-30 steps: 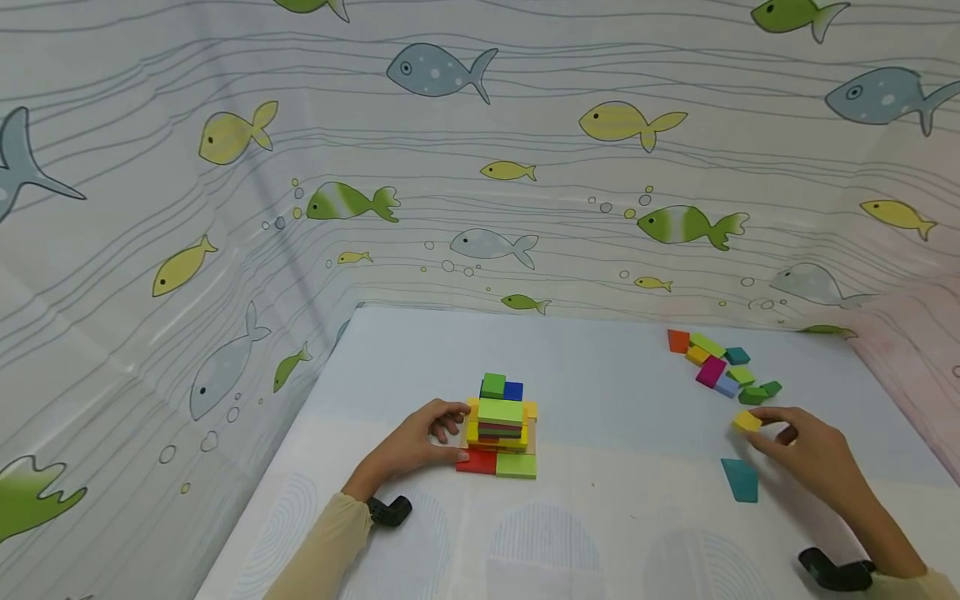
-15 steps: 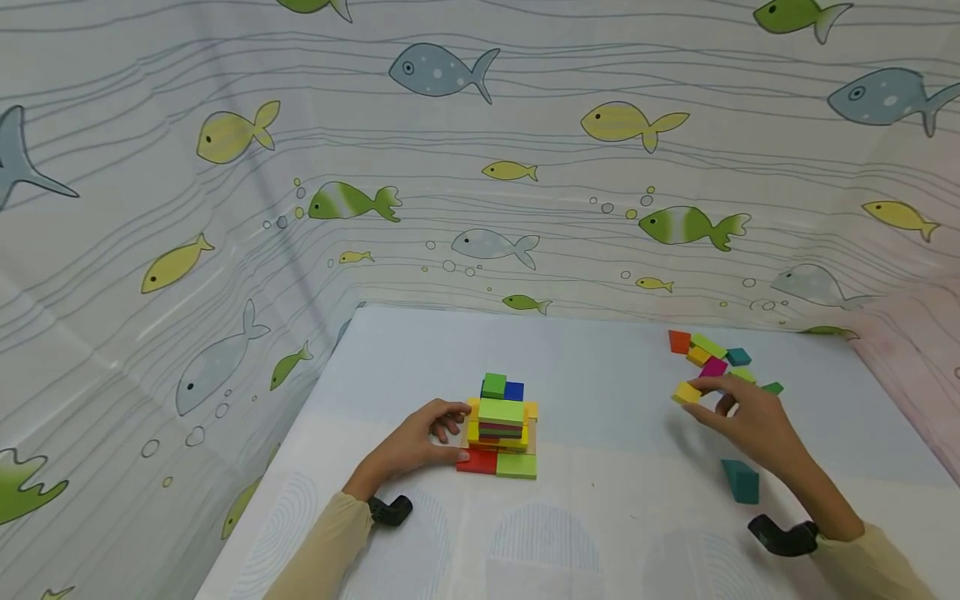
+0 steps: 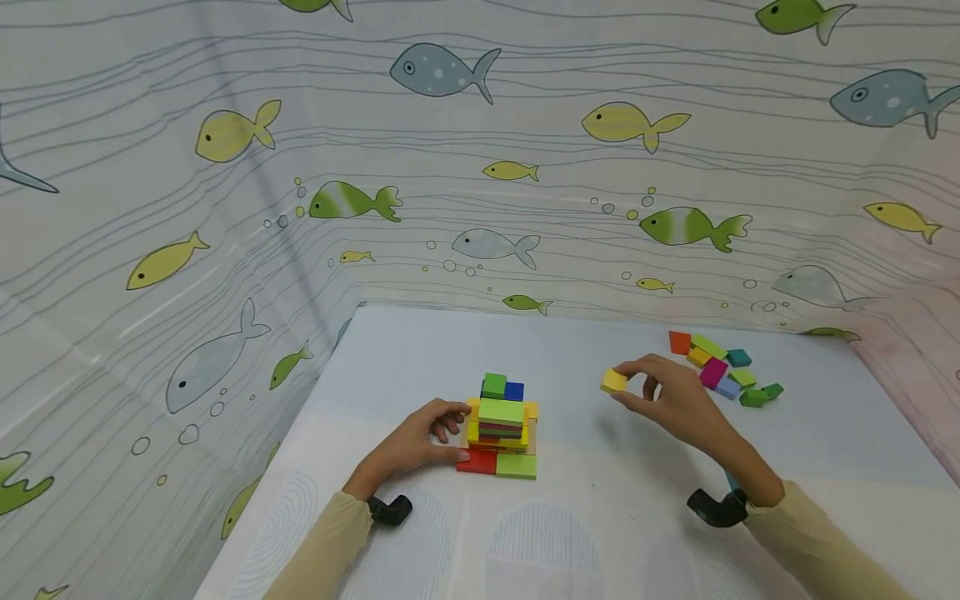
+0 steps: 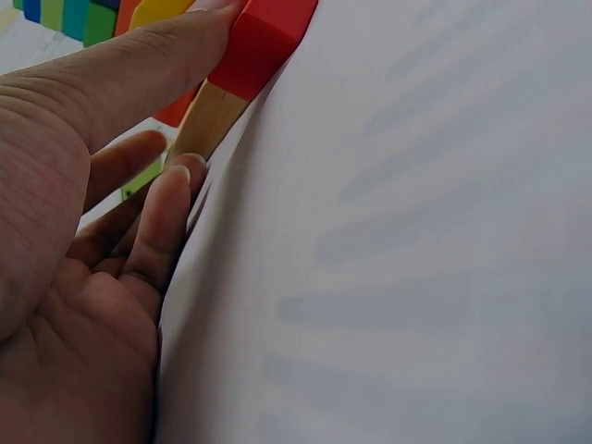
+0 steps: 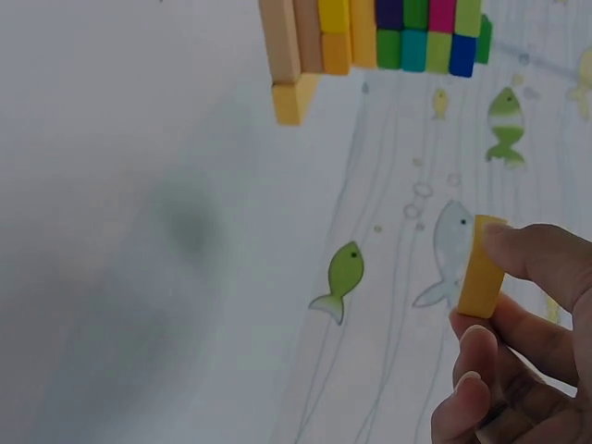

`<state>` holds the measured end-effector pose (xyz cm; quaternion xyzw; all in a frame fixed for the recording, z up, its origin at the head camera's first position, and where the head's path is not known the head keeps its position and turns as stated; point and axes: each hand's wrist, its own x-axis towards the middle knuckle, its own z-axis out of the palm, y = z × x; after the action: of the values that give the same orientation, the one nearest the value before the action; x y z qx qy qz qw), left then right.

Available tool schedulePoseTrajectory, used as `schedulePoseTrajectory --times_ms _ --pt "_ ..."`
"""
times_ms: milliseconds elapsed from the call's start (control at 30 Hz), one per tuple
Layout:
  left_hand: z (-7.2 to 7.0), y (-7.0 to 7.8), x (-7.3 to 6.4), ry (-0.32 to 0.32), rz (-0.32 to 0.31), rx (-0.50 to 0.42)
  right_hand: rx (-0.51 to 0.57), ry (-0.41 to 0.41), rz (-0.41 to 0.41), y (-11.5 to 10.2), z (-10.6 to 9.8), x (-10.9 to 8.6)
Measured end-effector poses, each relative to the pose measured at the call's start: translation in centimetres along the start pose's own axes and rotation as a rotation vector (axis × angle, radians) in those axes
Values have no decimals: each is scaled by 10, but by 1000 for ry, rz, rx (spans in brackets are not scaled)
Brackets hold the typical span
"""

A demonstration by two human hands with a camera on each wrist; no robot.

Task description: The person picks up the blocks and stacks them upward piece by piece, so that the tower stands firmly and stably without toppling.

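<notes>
A tower of coloured wooden blocks (image 3: 501, 412) stands on the table, with a green block (image 3: 494, 385) at its top and red and light green blocks at its front foot. My left hand (image 3: 414, 437) rests at the tower's left side. Its thumb touches the red block (image 4: 264, 42), and its other fingers lie loosely bent beside the plain wooden base (image 4: 211, 116). Between thumb and fingers, my right hand (image 3: 678, 400) pinches a small yellow block (image 3: 613, 381), held above the table to the right of the tower. The right wrist view shows that yellow block tilted slightly.
Several loose blocks (image 3: 716, 371) lie scattered at the back right of the table. A teal block (image 3: 731, 481) is mostly hidden behind the right forearm. A fish-patterned sheet (image 3: 480, 208) rises behind the table (image 3: 420, 350) and along its sides.
My right hand has carried the yellow block left, from near the loose blocks towards the tower, covering most of the teal block with the forearm. The left hand stays in place.
</notes>
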<state>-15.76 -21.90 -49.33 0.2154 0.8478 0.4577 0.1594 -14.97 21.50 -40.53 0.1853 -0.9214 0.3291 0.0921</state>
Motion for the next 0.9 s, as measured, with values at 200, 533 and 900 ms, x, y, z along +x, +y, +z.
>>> schedulePoseTrajectory --times_ms 200,533,900 --pt "-1 -4 0 -3 29 -29 22 -52 -61 -33 19 20" --pt "-2 -5 1 -10 46 -17 42 -121 -154 -77 42 41" --pt "-4 -3 1 -17 38 -16 20 -175 -176 -93 57 49"
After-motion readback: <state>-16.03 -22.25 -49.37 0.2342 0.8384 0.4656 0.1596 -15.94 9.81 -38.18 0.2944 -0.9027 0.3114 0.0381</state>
